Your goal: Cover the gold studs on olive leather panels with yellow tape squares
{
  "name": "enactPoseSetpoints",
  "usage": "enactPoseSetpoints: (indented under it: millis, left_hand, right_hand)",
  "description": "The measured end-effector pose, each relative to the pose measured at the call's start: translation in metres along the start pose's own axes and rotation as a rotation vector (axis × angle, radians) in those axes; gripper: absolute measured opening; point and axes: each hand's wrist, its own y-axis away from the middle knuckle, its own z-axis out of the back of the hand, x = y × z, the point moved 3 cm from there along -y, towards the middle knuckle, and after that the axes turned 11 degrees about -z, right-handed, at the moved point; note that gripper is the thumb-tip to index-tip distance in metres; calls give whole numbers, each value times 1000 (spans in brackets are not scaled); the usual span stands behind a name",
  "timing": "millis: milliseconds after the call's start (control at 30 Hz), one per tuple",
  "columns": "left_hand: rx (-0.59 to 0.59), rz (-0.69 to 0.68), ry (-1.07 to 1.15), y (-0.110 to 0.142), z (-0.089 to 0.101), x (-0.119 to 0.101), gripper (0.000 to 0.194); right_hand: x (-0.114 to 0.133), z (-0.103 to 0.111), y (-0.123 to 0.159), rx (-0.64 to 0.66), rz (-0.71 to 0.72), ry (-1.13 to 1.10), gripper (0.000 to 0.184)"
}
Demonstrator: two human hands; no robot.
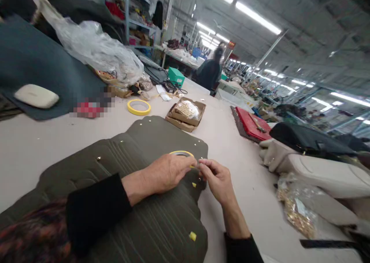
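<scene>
My left hand (164, 173) is closed around a roll of yellow tape (182, 153), which it holds just above a dark olive sheet of material (144, 213). The fingertips of my right hand (218, 180) are pinched together close to the left fingertips, at the sheet's right edge; whatever is between them is too small to make out. Small metal studs (98, 158) sit along the sheet's outer parts. Bits of yellow tape (192, 236) are stuck near its right side. The sheet lies flat on the pale table (228, 147).
Beyond the sheet lie another yellow tape roll (139, 107) and a cardboard box (200, 114) with bagged gold-coloured hardware. Clear plastic (95, 51) and a green box (176, 77) are further back. Pale bag parts (318, 170) crowd the right. A person (208, 73) is in the background.
</scene>
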Motion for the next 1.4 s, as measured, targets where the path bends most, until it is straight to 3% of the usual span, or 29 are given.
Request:
enactPoseSetpoints:
  millis: [133,267,533,633,733,833,1000,1067,1133,1233,1400]
  left_hand:
    - [-50,-38,38,-2,2,-4,39]
    - [-39,51,6,0,2,-3,45]
    - [48,118,-96,0,2,-4,31]
    - [44,119,-140,-1,3,-5,15]
    - [13,122,-155,-3,3,-3,10]
    - [-38,114,-153,-5,4,-2,11]
    - [-115,34,-220,-6,4,-10,15]
    - [-140,24,-240,-5,5,-14,16]
    - [-120,55,-272,-3,4,-13,16]
    - [16,121,-355,-4,-2,-5,12]
    - [179,90,-427,-6,-14,8,12]
  right_hand:
    - [17,-6,9,47,181,117,15]
    - [25,-10,14,28,297,217,17]
    - [27,-16,16,-88,454,372,12]
    - [28,-19,17,-188,510,465,14]
    - [30,-22,21,-273,524,512,15]
    - [32,-25,23,-303,401,437,15]
    - [17,-23,9,-227,-173,-16,15]
    - [5,-13,3,-249,-334,-170,18]
    - [-7,1,-2,-233,-428,-244,20]
    - [-21,14,-4,-40,-517,-219,25]
    - [-34,17,-1,136,-580,-149,28]
